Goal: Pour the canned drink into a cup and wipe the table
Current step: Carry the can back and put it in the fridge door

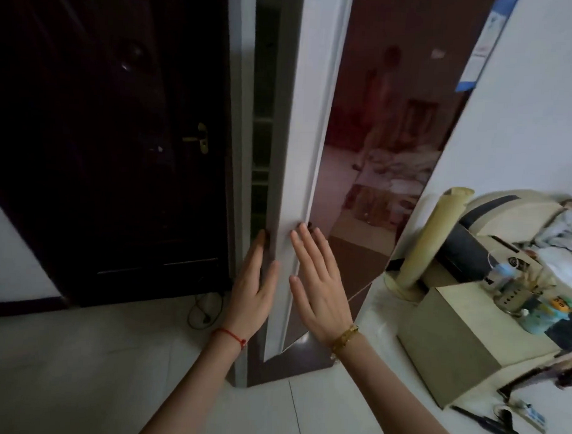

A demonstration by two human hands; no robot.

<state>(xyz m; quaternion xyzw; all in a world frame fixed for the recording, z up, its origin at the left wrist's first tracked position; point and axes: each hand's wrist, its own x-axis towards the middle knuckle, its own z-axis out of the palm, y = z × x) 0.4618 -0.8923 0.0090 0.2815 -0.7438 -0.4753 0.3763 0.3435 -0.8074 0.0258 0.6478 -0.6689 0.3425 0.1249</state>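
In the head view, a tall fridge door (301, 145) stands in the centre of the frame, swung ajar, with a dark gap and faint shelf edges showing to its left. The left hand (253, 287) lies flat along the door's edge in the lower centre, its fingers (260, 245) straight and reaching into the gap; they grasp nothing. The right hand (317, 284) is spread against the door's pale side just to the right, its fingers also loose and splayed, holding nothing. A dark wooden door (117, 144) fills the upper left, and a cluttered low cabinet (453, 339) sits at the lower right on the tiled floor (74, 371).

The canned drink and the cup are not in view; by my reading the can is likely inside the fridge, so the step in hand is working this door.

To do it well, both palms should press evenly so the tall door swings without twisting, and the left fingers must stay clear of the closing gap to avoid a pinch.
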